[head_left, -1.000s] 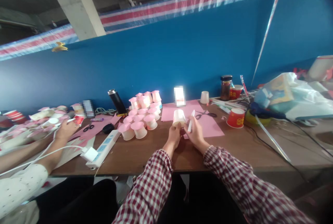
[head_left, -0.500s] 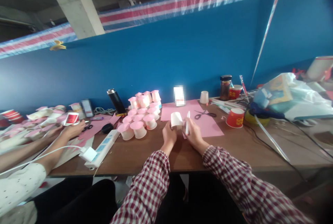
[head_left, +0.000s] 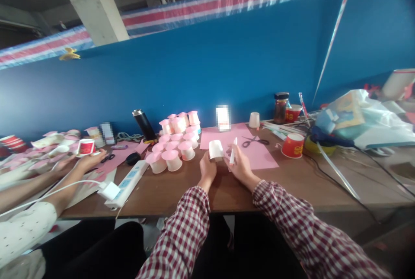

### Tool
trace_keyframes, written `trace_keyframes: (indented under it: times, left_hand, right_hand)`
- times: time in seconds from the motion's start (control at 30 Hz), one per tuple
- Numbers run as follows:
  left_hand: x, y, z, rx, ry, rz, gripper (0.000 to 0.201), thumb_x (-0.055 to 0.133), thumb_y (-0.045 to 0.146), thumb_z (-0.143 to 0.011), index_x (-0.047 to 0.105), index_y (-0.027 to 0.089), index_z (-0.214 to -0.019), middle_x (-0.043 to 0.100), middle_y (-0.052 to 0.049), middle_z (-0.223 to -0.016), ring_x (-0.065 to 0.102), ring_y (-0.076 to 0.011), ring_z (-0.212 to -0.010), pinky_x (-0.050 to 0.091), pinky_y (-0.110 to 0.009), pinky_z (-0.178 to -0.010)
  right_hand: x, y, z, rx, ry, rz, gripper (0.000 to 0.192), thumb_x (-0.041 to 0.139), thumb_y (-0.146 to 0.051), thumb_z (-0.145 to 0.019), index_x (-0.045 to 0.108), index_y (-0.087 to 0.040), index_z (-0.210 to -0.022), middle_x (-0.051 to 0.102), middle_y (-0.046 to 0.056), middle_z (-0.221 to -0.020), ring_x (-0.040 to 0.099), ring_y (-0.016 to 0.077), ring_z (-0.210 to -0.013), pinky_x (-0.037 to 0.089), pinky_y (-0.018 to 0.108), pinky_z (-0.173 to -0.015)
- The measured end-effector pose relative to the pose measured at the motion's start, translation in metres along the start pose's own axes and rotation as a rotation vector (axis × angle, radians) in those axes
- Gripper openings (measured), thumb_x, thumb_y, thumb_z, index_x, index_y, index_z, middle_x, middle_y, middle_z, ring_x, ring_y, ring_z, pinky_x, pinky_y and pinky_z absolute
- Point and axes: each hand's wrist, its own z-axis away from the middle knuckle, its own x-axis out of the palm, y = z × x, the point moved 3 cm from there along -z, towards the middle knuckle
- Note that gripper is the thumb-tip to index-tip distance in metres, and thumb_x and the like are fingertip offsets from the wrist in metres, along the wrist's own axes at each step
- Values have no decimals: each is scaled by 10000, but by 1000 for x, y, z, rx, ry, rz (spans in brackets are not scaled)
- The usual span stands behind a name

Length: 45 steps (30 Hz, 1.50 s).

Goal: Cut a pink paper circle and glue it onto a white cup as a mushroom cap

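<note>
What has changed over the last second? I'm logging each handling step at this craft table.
The left hand has tipped the white paper cup from base-up onto its side and drawn it slightly left. The right hand still grips the white pen, now a little apart from the cup. A co-worker's hand has lifted a red cup. The pink-topped cups, scissors and pink paper stayed put.
</note>
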Motion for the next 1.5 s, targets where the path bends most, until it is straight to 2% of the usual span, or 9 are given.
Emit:
trace_keyframes:
  times: [0.2,0.33,0.53,0.93,1.03,1.17,1.33,1.43,1.5]
  left_hand:
    - [2,-1,0,0,32,-20,237,481,84,-740,608,144,-931,687,-83,-794,632,-195,-705,462,-277,-628]
    - [-2,3,1,17,66,-31,255,489,73,-736,606,140,-952,690,-102,-898,634,-207,-805,465,-286,-695]
    - [-4,8,4,30,78,-40,264,486,68,-737,606,148,-958,688,-90,-895,630,-208,-834,458,-293,-740]
    - [-5,11,5,35,57,-75,237,451,81,-767,616,148,-923,688,-93,-894,631,-207,-831,458,-280,-720]
    - [-4,10,5,18,67,-107,243,471,74,-750,600,152,-940,680,-93,-913,626,-214,-859,456,-289,-739]
    - [-4,9,6,-31,73,-153,219,453,102,-783,583,158,-949,678,-105,-916,630,-234,-869,457,-317,-743]
    - [-4,10,7,-57,55,-188,226,422,141,-829,558,161,-1009,675,-121,-957,622,-247,-932,445,-332,-780]
    - [-4,11,7,-64,40,-206,240,403,136,-838,557,175,-1017,672,-116,-978,619,-244,-939,440,-326,-780]
    - [-3,11,8,-72,31,-220,233,411,136,-835,565,181,-1003,672,-114,-968,618,-244,-931,438,-322,-774]
  right_hand:
    - [1,-6,1,-72,-68,-98,442,602,-192,-738,445,-229,-1150,641,55,-989,642,195,-841,519,296,-726]
    - [1,-6,2,-79,-91,-124,450,615,-189,-719,454,-234,-1137,637,59,-999,642,199,-845,524,298,-705]
    - [1,-5,2,-55,-97,-118,364,588,-184,-754,488,-221,-1102,656,56,-961,656,181,-788,519,278,-681]
    - [-1,-7,1,-31,-96,-107,351,546,-142,-756,495,-215,-1095,677,52,-941,657,179,-748,511,274,-673]
    - [-4,-6,1,-28,-72,-115,382,508,-105,-748,487,-208,-1115,678,51,-944,650,168,-713,504,263,-656]
    - [-9,-5,0,-22,-25,-136,389,463,-92,-764,474,-186,-1142,678,58,-937,649,179,-813,498,278,-731]
    - [-12,-3,-1,25,54,-155,313,439,-164,-845,519,-175,-1147,689,52,-834,656,177,-755,504,291,-730]
    - [-14,-3,-2,64,111,-166,266,431,-269,-897,591,-162,-1081,690,93,-928,653,189,-816,506,288,-724]
    - [-15,-3,-3,95,143,-167,281,429,-322,-905,636,-147,-984,693,105,-885,651,198,-791,507,280,-665]
